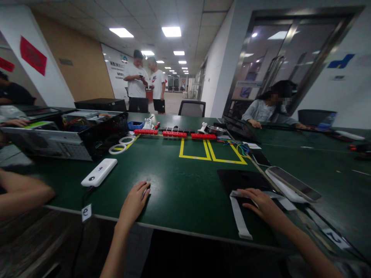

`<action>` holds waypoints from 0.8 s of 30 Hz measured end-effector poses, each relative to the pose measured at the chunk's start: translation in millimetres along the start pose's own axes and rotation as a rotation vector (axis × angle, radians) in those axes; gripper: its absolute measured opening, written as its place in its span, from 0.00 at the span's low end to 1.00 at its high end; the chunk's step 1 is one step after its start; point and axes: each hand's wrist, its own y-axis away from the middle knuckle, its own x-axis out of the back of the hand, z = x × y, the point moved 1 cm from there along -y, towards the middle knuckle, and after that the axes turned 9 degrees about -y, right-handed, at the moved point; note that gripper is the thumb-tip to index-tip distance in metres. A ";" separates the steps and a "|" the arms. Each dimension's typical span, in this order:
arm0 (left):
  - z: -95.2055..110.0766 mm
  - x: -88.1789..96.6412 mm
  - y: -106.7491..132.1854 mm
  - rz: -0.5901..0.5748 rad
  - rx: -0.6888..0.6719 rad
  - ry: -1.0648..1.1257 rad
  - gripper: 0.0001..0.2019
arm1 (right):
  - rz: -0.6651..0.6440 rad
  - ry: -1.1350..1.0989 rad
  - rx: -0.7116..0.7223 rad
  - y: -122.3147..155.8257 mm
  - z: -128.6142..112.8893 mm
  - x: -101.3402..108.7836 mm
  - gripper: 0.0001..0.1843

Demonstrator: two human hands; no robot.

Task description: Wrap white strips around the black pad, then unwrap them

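Near right, R hand [259, 202] on wht ribbon cable [240, 220], can't tell if pinching; near left, L hand [135, 200] loosely spread on tbl [185, 189].

The white power bank [99, 172] bears a 6 or 9, depending on reading direction, as does the hanging tag [86, 212] below. The lower-right tag [335, 238] seems to read 2; the wall sign's [116, 71] lettering is illegible.

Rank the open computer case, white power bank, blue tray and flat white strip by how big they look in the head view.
1. Open computer case
2. White power bank and flat white strip: unsure, as the right hand partly covers the strip
3. Blue tray
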 end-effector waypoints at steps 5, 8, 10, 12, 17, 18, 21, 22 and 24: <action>1.4 1.1 0.0 -0.005 -0.006 -0.016 0.18 | 0.071 0.221 0.123 -6.1 8.8 10.6 0.16; 2.1 1.8 0.3 -0.001 -0.008 -0.017 0.18 | 0.071 0.352 0.253 -10.6 4.0 11.7 0.16; 2.4 2.2 0.3 0.004 -0.012 -0.012 0.18 | 0.067 0.401 0.287 -13.7 -0.2 14.0 0.18; 2.6 2.8 0.2 0.007 -0.016 -0.006 0.18 | 0.121 0.422 0.230 -17.2 -0.8 21.6 0.18; 2.9 3.5 0.1 -0.013 -0.007 -0.010 0.18 | 0.419 0.517 -0.217 -25.8 17.7 65.5 0.22; 2.7 3.4 0.1 -0.017 -0.004 -0.010 0.18 | 0.439 0.542 -0.320 -26.7 22.9 74.9 0.23; 1.4 2.4 0.0 -0.018 -0.001 -0.003 0.18 | 0.481 0.561 -0.586 -26.4 36.1 94.2 0.24; 1.0 2.1 0.0 -0.017 -0.001 -0.002 0.18 | 0.510 0.559 -0.641 -25.5 39.2 96.7 0.24; 0.4 1.6 -0.2 -0.016 -0.001 -0.001 0.18 | 0.569 0.564 -0.648 -24.4 43.1 95.4 0.24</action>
